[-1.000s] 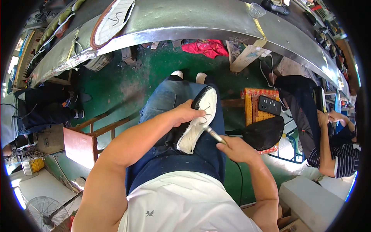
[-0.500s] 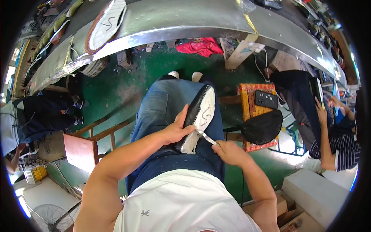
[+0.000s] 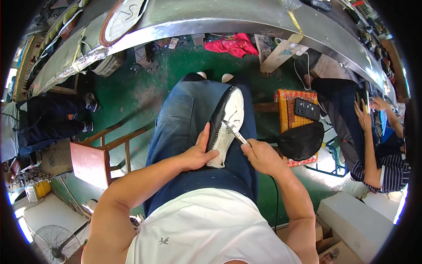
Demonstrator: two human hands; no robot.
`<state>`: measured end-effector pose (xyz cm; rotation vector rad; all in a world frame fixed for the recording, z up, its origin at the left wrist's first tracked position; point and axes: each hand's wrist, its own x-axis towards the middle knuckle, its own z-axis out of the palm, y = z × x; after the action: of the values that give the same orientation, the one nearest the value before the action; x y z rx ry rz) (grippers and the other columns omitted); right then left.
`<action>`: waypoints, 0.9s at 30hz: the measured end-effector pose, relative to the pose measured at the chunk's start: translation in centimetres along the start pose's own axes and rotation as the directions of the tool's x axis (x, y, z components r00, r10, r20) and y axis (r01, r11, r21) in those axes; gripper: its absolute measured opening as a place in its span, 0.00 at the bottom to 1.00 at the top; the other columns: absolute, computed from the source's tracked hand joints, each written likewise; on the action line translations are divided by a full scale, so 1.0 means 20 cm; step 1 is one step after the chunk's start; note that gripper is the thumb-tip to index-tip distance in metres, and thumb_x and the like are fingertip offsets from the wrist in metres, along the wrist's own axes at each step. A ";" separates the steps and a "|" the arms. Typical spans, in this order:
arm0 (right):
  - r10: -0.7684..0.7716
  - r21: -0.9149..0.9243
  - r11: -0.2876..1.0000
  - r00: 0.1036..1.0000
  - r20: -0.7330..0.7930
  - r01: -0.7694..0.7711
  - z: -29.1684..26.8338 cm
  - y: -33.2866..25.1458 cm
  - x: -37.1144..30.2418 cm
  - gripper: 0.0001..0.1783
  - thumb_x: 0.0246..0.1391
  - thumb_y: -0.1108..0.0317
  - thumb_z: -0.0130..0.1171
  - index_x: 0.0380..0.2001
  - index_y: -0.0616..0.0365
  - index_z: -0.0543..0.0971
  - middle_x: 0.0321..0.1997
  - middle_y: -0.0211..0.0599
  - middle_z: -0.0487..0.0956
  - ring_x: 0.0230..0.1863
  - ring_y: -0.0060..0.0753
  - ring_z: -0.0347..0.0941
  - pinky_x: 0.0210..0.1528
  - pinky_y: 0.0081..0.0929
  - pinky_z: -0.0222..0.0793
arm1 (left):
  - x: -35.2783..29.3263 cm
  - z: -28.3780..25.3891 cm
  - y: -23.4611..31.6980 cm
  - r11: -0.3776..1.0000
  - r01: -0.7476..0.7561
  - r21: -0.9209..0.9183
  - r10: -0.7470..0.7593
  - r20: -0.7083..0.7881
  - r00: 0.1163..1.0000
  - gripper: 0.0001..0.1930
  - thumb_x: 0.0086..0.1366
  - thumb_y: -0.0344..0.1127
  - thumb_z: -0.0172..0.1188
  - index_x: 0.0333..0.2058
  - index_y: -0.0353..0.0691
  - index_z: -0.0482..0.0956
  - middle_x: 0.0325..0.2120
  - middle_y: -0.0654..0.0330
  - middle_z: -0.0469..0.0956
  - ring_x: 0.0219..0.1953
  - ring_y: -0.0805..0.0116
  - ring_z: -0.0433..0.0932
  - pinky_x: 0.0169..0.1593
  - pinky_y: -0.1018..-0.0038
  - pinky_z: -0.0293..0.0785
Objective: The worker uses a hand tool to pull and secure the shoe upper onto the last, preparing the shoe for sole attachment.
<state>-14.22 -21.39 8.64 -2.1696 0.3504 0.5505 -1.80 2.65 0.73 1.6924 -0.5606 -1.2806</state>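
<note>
In the head view, the shoe [image 3: 236,105], which serves as landmark, is held lengthwise on the lap over the jeans [image 3: 173,116], its white underside turned up and its black, stitched edge to the left. By the left hand [image 3: 198,155], the end of the shoe nearest the torso is grasped: the thumb is laid across the white underside, while the fingers are extended along the black side; the left forearm is slanted in from below left of the shoe. By the right hand [image 3: 263,156], just beyond the shoe's right edge, the handle of a slim metal tool [image 3: 238,135] is clenched. The right elbow is bent, and the tool is pointed up and leftward across the shoe, its tip at the stitched edge; whether contact is made cannot be told. Right of the shoe, a phone [image 3: 307,109] and a black pouch [image 3: 301,141] are seen.
</note>
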 end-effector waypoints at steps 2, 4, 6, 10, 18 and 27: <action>-0.069 0.002 0.998 0.996 -0.054 0.069 0.09 -0.05 -0.03 0.21 0.69 0.54 0.50 0.36 0.65 0.73 0.31 0.61 0.79 0.37 0.67 0.76 0.41 0.56 0.71 | -0.01 0.02 0.07 0.999 -0.009 0.052 0.011 -0.048 0.999 0.56 0.65 0.39 0.64 0.74 0.40 0.25 0.73 0.38 0.41 0.76 0.44 0.45 0.74 0.64 0.48; -0.136 -0.172 0.977 0.991 -0.022 0.130 0.21 -0.03 -0.04 0.21 0.69 0.53 0.51 0.35 0.64 0.74 0.31 0.59 0.80 0.38 0.67 0.77 0.42 0.57 0.70 | -0.02 0.01 0.03 0.978 -0.102 0.184 0.124 -0.114 0.986 0.57 0.64 0.38 0.65 0.74 0.39 0.25 0.73 0.38 0.42 0.75 0.44 0.46 0.73 0.65 0.50; -0.070 -0.135 0.988 0.997 0.031 0.074 0.17 -0.03 -0.02 0.21 0.69 0.54 0.50 0.36 0.64 0.75 0.32 0.58 0.80 0.38 0.66 0.77 0.41 0.55 0.71 | 0.01 -0.03 -0.02 0.975 -0.128 0.181 0.150 -0.113 0.982 0.53 0.66 0.37 0.65 0.74 0.34 0.33 0.74 0.41 0.47 0.76 0.53 0.48 0.74 0.67 0.47; 0.083 0.455 0.890 0.991 -0.105 -0.026 0.18 0.16 -0.08 0.23 0.73 0.55 0.42 0.39 0.65 0.77 0.28 0.39 0.81 0.30 0.33 0.81 0.36 0.33 0.75 | -0.04 -0.17 0.10 0.754 0.012 -0.657 0.003 0.021 1.000 0.41 0.70 0.31 0.61 0.74 0.34 0.46 0.69 0.53 0.62 0.70 0.62 0.63 0.71 0.68 0.59; 0.095 0.723 0.688 0.996 -0.001 -0.065 0.27 0.35 0.05 0.27 0.75 0.53 0.39 0.44 0.69 0.76 0.34 0.41 0.82 0.32 0.29 0.81 0.37 0.28 0.77 | -0.07 -0.69 0.96 0.613 -0.377 -0.694 0.325 -0.213 0.921 0.45 0.67 0.37 0.63 0.75 0.37 0.45 0.70 0.51 0.61 0.68 0.58 0.67 0.68 0.63 0.64; 0.083 0.889 0.394 0.972 0.219 -0.234 0.16 0.42 0.18 0.29 0.76 0.50 0.38 0.48 0.69 0.75 0.36 0.43 0.83 0.34 0.34 0.82 0.39 0.30 0.79 | 1.27 -1.69 2.04 0.929 -0.196 0.315 0.335 -0.487 0.806 0.36 0.67 0.32 0.61 0.71 0.34 0.58 0.52 0.49 0.80 0.52 0.57 0.81 0.57 0.61 0.75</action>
<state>-15.59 -24.09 -0.56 -0.9888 0.6175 0.4440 44.89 -23.77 24.59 1.9907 -0.6093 -0.5027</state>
